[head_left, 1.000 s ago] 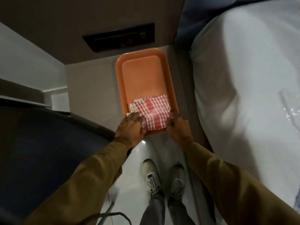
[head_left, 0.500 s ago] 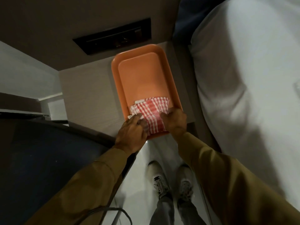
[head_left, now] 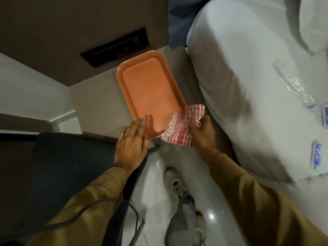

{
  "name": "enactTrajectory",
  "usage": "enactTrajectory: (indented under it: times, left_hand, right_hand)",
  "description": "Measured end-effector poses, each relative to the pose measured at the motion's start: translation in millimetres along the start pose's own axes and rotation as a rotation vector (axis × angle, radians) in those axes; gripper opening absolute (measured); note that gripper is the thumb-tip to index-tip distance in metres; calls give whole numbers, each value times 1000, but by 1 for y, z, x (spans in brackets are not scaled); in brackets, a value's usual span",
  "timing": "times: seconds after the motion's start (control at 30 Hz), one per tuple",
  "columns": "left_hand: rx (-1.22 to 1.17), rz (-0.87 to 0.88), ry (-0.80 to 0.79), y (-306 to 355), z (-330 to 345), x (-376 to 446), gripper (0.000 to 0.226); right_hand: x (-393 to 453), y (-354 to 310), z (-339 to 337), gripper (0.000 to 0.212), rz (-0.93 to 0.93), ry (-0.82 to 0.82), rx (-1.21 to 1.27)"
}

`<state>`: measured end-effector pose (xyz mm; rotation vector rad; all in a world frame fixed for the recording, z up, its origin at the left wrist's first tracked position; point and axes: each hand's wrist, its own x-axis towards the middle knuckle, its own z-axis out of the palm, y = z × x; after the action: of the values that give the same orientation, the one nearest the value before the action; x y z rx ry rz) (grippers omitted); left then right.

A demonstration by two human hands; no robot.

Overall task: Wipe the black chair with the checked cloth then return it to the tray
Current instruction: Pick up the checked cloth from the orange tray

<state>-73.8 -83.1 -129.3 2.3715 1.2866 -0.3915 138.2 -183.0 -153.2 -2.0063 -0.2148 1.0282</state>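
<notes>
Red-checked cloth [head_left: 181, 128] is bunched in the right hand [head_left: 202, 134], fingers clamped on it, lifted off the orange tray [head_left: 150, 89] at 5 o'clock, likely for wiping. Left hand [head_left: 131, 146], fingers spread, hovers above the black chair [head_left: 71, 157] at 8 o'clock.

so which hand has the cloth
The right hand grips the checked cloth at the tray's near corner; the left hand is open and holds nothing.
</notes>
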Motion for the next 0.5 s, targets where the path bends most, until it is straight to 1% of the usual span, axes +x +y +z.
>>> enactTrajectory:
  times: [0.07, 0.2, 0.3, 0.4, 0.5]
  left_hand:
    - [12, -1, 6, 1, -3, -25, 64]
    - [22, -13, 48, 2, -6, -80, 67]
    - [52, -3, 71, 3, -6, -123, 67]
    - [66, 8, 54, -4, 4, -168, 68]
    - [87, -18, 12, -20, 17, -204, 70]
  right_hand:
    - [-23, 8, -17, 39, -3, 9, 23]
    - [-80, 34, -42, 34, -22, 46, 27]
    - [-128, 67, -52, 35, 42, 32, 64]
    - [-181, 108, -55, 35, 99, 6, 111]
    - [-232, 148, -52, 35, 163, -15, 106]
